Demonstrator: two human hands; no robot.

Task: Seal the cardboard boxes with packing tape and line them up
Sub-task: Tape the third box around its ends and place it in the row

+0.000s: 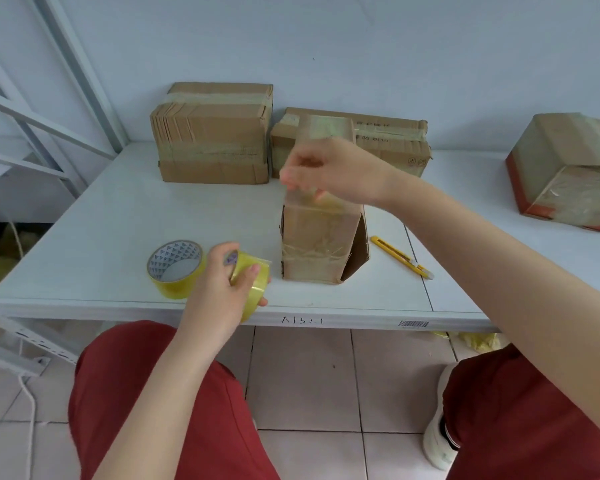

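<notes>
Table (111,209): one white shelf-top carrying everything, at what looks like seated working height.
Boxes: four in all.
Back-left box (212,133), back-right box (395,143): both taped and standing side by side against the wall, probably the start of the finished row.
Far box (568,168): sits tilted, well apart on the right, with tape showing on it.
Upright box (321,244): stands on end in the middle, near the front edge, likely so that a seam faces the person. A flap gapes at its lower right, so I'd say it isn't sealed yet.
Right hand (329,171): reaches across to the upright box's upper front, fingers bent against the glossy tape there. It is blurred, so I can't tell whether it pinches a strip or only presses.
Left hand (219,289): clamped round the held roll (257,289), low at the table's front edge, probably ready to feed tape.
Rolls: two, both yellow. The spare roll (175,268) lies just left of the held roll.
Knife (400,257): one, yellow, lying just right of the upright box, handy for cutting.
</notes>
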